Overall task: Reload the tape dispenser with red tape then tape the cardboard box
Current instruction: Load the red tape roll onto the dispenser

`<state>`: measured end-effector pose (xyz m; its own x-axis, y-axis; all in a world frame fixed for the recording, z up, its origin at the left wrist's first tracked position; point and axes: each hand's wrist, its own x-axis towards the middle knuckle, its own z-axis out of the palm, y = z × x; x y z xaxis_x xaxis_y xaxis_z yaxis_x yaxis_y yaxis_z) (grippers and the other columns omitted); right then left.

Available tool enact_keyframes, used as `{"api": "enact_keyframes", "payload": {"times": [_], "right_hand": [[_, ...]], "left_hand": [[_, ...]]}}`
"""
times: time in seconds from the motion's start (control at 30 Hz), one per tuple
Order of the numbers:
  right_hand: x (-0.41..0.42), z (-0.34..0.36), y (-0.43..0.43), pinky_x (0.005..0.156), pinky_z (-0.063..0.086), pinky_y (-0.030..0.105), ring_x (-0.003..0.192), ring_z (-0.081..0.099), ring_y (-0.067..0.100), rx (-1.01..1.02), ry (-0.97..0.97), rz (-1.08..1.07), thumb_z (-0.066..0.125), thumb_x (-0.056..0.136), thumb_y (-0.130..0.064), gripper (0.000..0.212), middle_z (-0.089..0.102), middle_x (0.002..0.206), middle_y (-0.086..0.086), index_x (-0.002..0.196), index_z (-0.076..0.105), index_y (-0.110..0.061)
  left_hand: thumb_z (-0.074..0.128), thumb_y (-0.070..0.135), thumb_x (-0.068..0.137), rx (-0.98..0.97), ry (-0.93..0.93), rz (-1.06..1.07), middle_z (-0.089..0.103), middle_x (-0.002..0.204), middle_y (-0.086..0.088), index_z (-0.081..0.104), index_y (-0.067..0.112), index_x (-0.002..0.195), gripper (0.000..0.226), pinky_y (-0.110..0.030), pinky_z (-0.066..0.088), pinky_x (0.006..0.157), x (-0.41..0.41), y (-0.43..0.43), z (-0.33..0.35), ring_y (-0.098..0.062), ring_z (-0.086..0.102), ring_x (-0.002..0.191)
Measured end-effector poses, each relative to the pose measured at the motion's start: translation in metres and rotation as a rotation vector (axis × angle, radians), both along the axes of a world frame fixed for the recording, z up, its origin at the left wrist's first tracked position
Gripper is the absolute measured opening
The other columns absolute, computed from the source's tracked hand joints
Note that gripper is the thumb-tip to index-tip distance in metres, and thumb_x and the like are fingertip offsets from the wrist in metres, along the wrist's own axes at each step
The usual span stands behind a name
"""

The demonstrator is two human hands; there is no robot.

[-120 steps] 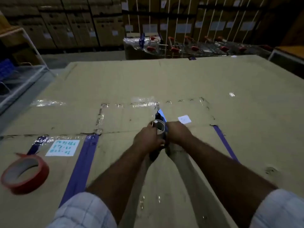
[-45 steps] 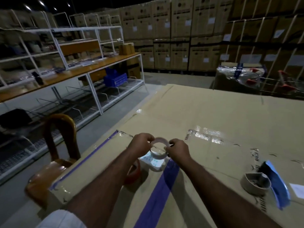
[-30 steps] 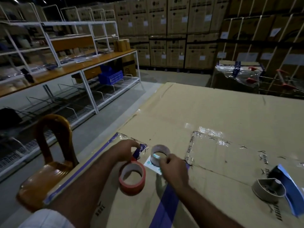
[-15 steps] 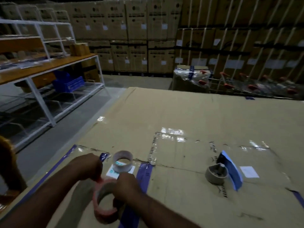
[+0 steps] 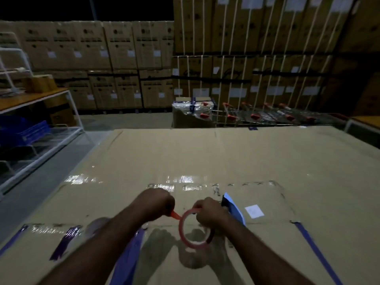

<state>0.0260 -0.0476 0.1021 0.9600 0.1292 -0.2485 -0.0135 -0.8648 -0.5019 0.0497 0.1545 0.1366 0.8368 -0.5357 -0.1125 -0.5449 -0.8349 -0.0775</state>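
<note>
Half a second ago both hands were low at the left near the empty core, closed round the red roll; now the roll [image 5: 194, 230] is held up at the centre of the view, and the dispenser sits right behind the right hand instead of well off to the right; the right hand [image 5: 209, 212] grips the roll at its top edge, fingers curled over the rim, so the ring stands upright above the box [image 5: 205, 155]; the left hand [image 5: 155, 203] is fisted, pinching a short free end of tape [image 5: 175, 215] drawn out from the roll's upper left, taut between the two hands; the dispenser [image 5: 233, 208] shows only as a blue part beyond the right wrist, lying on the box, the rest hidden by the hand; a small white label [image 5: 254, 211] lies just right of it; blue tape strips [image 5: 314, 251] run across the box near the lower edge, and a pale blurred round shape, the core [image 5: 96, 225], lies by the left forearm; stacked cartons [image 5: 246, 48] fill the back wall, with a row of trolleys [image 5: 267, 115] before them and a white rack [image 5: 37, 128] at the left.
</note>
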Motion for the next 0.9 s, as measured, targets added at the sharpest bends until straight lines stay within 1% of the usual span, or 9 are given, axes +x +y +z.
{"api": "enact_keyframes", "payload": {"times": [0.17,0.3,0.37,0.5,0.57,0.67,0.73,0.83,0.9], "right_hand": [[0.007,-0.001,-0.055,0.1,0.045,0.035,0.124,0.056,0.03,-0.23,0.096,0.198,0.055,0.092,-0.014,0.036,0.06,0.134,0.011,0.128,0.061,-0.014],[-0.001,0.009,-0.113,0.094,0.048,0.034,0.112,0.061,0.024,-0.442,0.19,0.275,0.061,0.086,-0.005,0.045,0.062,0.132,0.001,0.126,0.063,-0.025],[-0.01,0.017,-0.14,0.092,0.048,0.033,0.111,0.061,0.025,-0.436,0.267,0.292,0.058,0.087,0.001,0.051,0.061,0.134,0.002,0.132,0.061,-0.022],[-0.019,0.019,-0.196,0.089,0.045,0.026,0.115,0.061,0.027,-0.339,0.141,0.248,0.055,0.081,0.004,0.054,0.066,0.129,0.005,0.124,0.068,-0.028],[-0.023,0.014,-0.219,0.086,0.046,0.025,0.107,0.066,0.022,-0.217,0.053,0.13,0.058,0.083,-0.004,0.05,0.071,0.12,0.005,0.123,0.068,-0.031],[-0.027,0.009,-0.233,0.09,0.048,0.029,0.107,0.064,0.02,-0.104,-0.04,-0.023,0.063,0.09,-0.02,0.038,0.068,0.122,0.004,0.128,0.061,-0.021],[-0.024,0.003,-0.234,0.083,0.052,0.033,0.098,0.064,0.023,-0.075,-0.063,-0.108,0.062,0.091,-0.024,0.028,0.068,0.113,0.009,0.117,0.056,-0.016],[-0.014,0.0,-0.239,0.082,0.057,0.039,0.088,0.064,0.021,-0.098,-0.081,-0.128,0.059,0.09,-0.022,0.007,0.067,0.1,0.005,0.095,0.054,-0.023],[-0.008,0.003,-0.243,0.082,0.057,0.039,0.088,0.064,0.02,-0.12,-0.085,-0.108,0.06,0.089,-0.018,0.008,0.067,0.098,0.003,0.093,0.057,-0.024]], "left_hand": [[0.065,0.024,0.08,0.015,0.091,-0.058,0.072,0.091,-0.005,0.073,0.021,0.092,0.014,-0.03,0.047,0.066,-0.01,-0.061,-0.012,-0.027,0.066,0.082],[0.062,0.025,0.08,-0.052,0.171,-0.177,0.071,0.088,-0.011,0.073,0.017,0.089,0.017,-0.032,0.042,0.061,-0.042,-0.13,-0.033,-0.033,0.065,0.081],[0.058,0.026,0.081,-0.109,0.181,-0.222,0.068,0.089,-0.013,0.072,0.015,0.09,0.019,-0.035,0.046,0.062,-0.053,-0.162,-0.041,-0.035,0.063,0.081],[0.057,0.026,0.088,-0.171,0.152,-0.236,0.066,0.097,-0.013,0.071,0.017,0.098,0.019,-0.038,0.047,0.066,-0.051,-0.201,-0.044,-0.035,0.063,0.087],[0.057,0.025,0.089,-0.158,0.098,-0.24,0.065,0.099,-0.013,0.07,0.017,0.1,0.019,-0.036,0.045,0.065,-0.039,-0.207,-0.038,-0.034,0.064,0.088],[0.058,0.025,0.09,-0.141,0.052,-0.218,0.063,0.101,-0.012,0.071,0.017,0.106,0.022,-0.035,0.047,0.067,-0.014,-0.211,-0.023,-0.032,0.064,0.089],[0.06,0.021,0.089,-0.132,0.039,-0.232,0.064,0.099,-0.011,0.073,0.017,0.103,0.02,-0.032,0.046,0.066,0.001,-0.217,-0.016,-0.032,0.064,0.087],[0.061,0.019,0.09,-0.119,0.045,-0.251,0.066,0.095,-0.01,0.073,0.015,0.103,0.018,-0.034,0.052,0.069,0.016,-0.227,-0.013,-0.028,0.064,0.084],[0.063,0.019,0.09,-0.124,0.053,-0.254,0.067,0.094,-0.01,0.073,0.014,0.104,0.018,-0.039,0.056,0.074,0.023,-0.231,-0.015,-0.026,0.065,0.083]]}}
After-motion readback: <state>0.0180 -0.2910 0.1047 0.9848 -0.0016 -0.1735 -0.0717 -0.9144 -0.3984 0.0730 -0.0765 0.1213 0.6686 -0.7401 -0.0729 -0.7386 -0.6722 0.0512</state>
